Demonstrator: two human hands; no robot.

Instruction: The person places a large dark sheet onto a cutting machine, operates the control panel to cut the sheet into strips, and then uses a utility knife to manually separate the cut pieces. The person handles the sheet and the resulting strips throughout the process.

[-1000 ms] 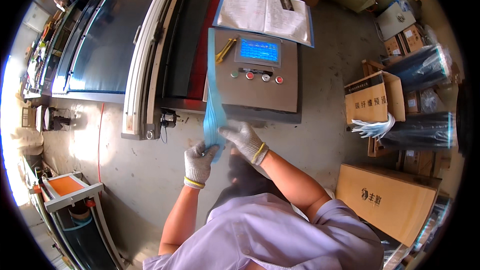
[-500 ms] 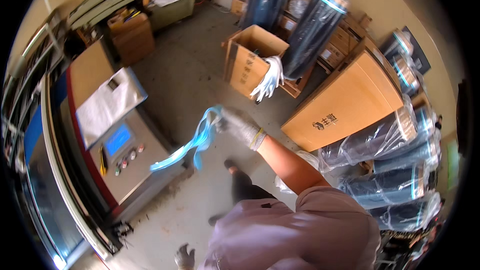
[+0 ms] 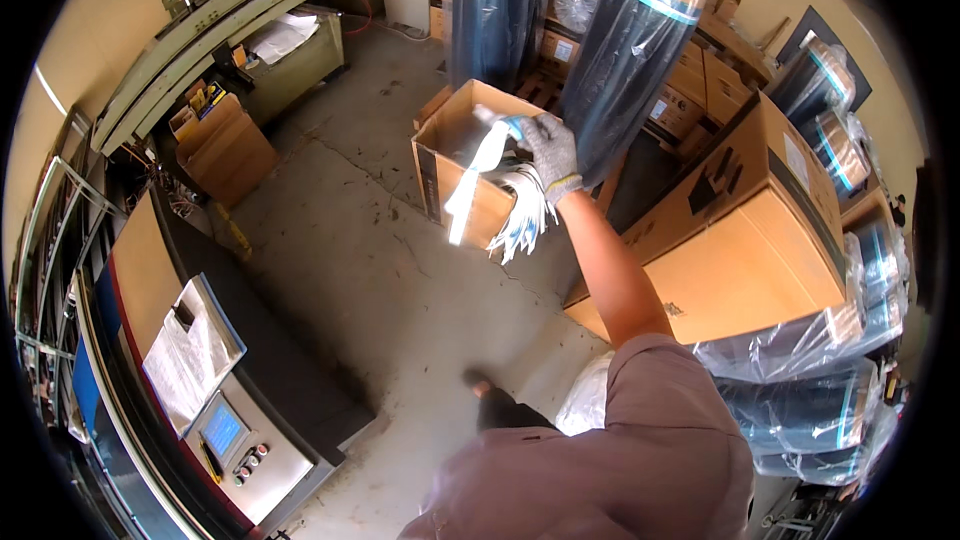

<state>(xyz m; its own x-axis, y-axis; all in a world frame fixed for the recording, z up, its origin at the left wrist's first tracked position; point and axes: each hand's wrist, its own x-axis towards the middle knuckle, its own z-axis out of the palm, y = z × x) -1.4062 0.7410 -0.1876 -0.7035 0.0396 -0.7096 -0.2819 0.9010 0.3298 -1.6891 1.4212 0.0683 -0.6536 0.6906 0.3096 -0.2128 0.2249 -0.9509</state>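
Observation:
My right hand (image 3: 550, 153), in a grey knit glove, is over the near right rim of an open cardboard box (image 3: 428, 178). It is closed on some white and light-blue strips (image 3: 484, 164), which hang down on its left side, across the box's front. Just below the hand, a bundle of white strips (image 3: 522, 208) drapes over the box's edge. Whether the hand touches that bundle I cannot tell. The inside of the box is partly hidden by the hand and strips. My left hand is out of the picture.
Tall plastic-wrapped dark rolls (image 3: 630, 65) stand behind the box. A big cardboard carton (image 3: 740, 240) lies to the right, with more wrapped rolls (image 3: 800, 405) beyond. On the left is a machine with a control panel (image 3: 235, 450) and papers (image 3: 190, 340).
My right hand has moved forward with the strips, from above the floor to the box. My left hand has left the picture. The view has shifted, with the box now nearer.

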